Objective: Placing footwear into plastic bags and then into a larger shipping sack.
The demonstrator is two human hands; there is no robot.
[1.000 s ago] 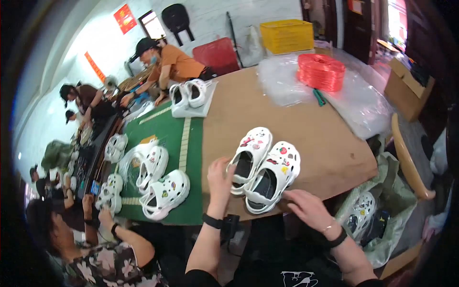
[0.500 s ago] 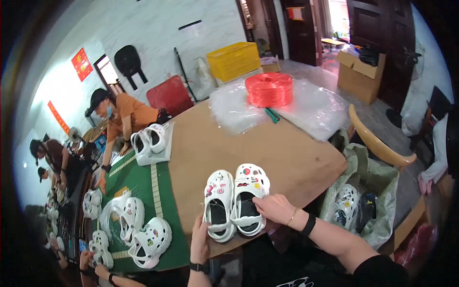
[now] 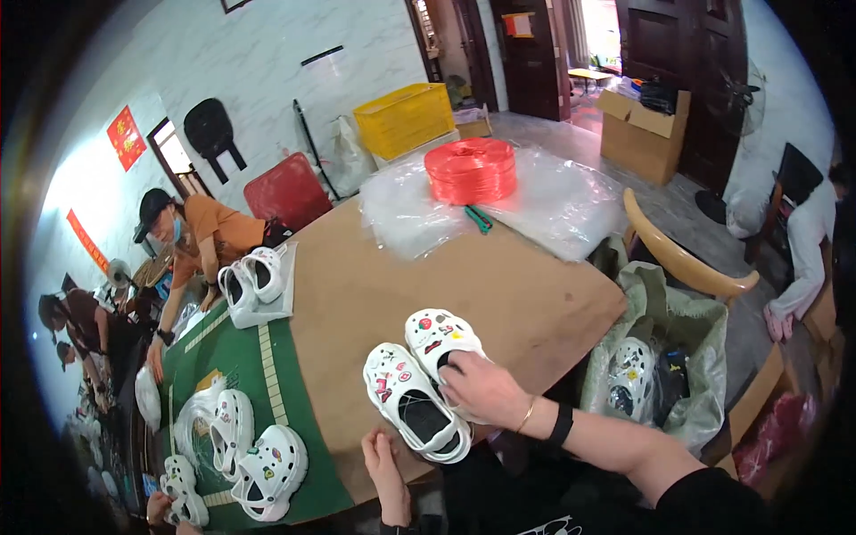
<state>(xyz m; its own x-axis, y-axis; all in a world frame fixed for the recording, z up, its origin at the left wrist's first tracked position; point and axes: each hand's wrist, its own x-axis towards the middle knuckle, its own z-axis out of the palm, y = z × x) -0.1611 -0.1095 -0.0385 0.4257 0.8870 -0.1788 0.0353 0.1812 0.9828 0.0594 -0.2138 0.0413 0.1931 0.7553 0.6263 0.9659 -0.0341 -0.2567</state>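
On the brown board, two white clogs with colourful charms lie side by side, toes pointing away and turned to the left. My right hand (image 3: 486,390) is closed on the right clog (image 3: 434,330), fingers at its foot opening and the palm over its heel. Against it rests the left clog (image 3: 389,382), its dark insole showing. Just left of that clog's heel, my left hand (image 3: 385,473) is raised with fingers extended, holding nothing. Left of the board, two more charm-covered white clogs, one (image 3: 234,430) behind the other (image 3: 273,473), stand on the green mat (image 3: 290,428).
A red twine roll (image 3: 471,171) sits on clear plastic bags (image 3: 571,201) at the board's far side. Bagged clogs fill a sack (image 3: 704,343) at right. A co-worker in orange (image 3: 218,232) leans over the far left, near another white pair (image 3: 259,275). Another person's hand (image 3: 159,508) is lower left.
The clogs have turned to the left, the right one now farther away than the left. My left hand has come off the left clog. The view has shifted slightly right.
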